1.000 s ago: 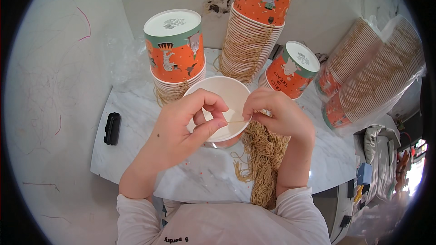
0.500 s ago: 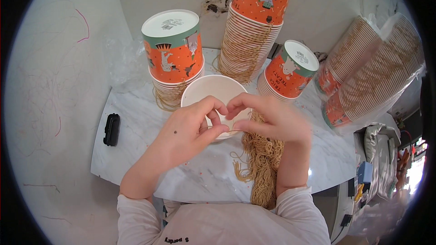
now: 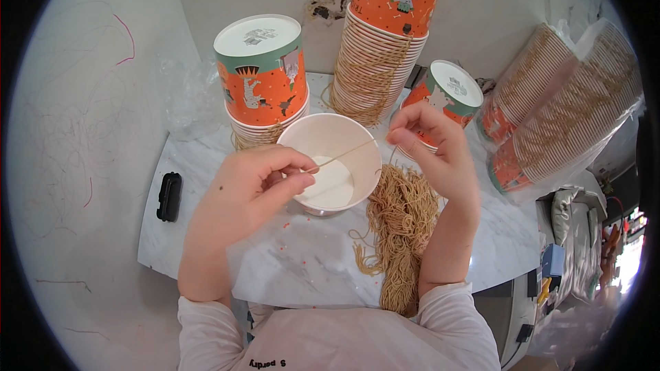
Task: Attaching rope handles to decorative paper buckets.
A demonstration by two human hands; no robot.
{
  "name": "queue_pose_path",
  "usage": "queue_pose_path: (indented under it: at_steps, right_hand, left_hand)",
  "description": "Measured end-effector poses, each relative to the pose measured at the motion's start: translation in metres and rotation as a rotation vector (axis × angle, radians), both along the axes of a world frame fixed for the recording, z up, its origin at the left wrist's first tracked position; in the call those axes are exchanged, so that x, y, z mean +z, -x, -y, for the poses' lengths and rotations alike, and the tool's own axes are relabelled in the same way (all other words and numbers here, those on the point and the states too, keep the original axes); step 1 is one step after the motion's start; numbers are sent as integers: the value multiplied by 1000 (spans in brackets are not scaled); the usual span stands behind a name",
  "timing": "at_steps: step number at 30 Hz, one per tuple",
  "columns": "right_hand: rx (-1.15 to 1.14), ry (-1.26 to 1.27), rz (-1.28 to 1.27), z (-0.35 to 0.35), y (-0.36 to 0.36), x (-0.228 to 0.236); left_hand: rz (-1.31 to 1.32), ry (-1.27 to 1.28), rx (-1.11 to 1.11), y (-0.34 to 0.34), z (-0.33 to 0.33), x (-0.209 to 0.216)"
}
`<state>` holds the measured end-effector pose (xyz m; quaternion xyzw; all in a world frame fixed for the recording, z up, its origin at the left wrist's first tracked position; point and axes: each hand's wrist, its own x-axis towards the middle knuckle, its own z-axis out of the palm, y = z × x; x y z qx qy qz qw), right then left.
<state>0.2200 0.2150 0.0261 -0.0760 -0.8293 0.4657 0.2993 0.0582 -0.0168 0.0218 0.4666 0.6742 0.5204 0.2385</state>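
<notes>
A tan cord (image 3: 347, 153) is stretched across the mouth of a white paper bucket (image 3: 330, 130), between my two hands. My left hand (image 3: 265, 182), over the bucket's left side, pinches one end between thumb and fingertips. Up and to the right, my right hand (image 3: 434, 141) pinches the other end, and a short tail hangs below its fingers. The bucket stands upright, open side up, with its white bottom showing. Against its right side lies a thick bundle of loose tan cords (image 3: 399, 233), running down to the table's near edge and partly behind my right forearm.
Upturned orange and green paper buckets stand in stacks at the left (image 3: 265, 89), the back middle (image 3: 381, 48) and the right (image 3: 450, 89). Cords hang around the stacks' rims. Plastic-wrapped bucket stacks (image 3: 570, 110) lean at far right. A black case (image 3: 169, 196) lies on the marble table (image 3: 295, 282).
My hands have moved apart, the left down and leftward, the right up and rightward. The cord between them is now drawn straight, and more of the bucket's inside shows.
</notes>
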Motion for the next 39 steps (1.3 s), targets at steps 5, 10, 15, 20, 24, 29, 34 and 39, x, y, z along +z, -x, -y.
queue_pose_path:
  at_steps: [5,10,15,20,24,29,34,39]
  right_hand:
    - [-82,106,-45,-24,1,-13]
    - [-172,36,5,-35,-2,-18]
    - [-371,-332,120,-15,-1,-11]
    - [163,-58,-101,32,22,-17]
    - [309,122,40,58,17,-12]
    - [295,92,138,55,13,-5]
    - [231,46,114,48,8,0]
    - [173,6,76,40,2,-1]
  left_hand:
    - [-16,-16,59,11,13,7]
    - [28,-2,134,14,17,11]
    - [-32,-87,90,5,5,1]
    - [-139,-127,26,-12,-10,-5]
    - [-231,-187,18,-13,-15,-10]
    - [-231,-201,-91,-16,-15,-5]
    - [-215,-192,-42,-16,-11,-4]
    - [-113,-200,26,-15,-8,0]
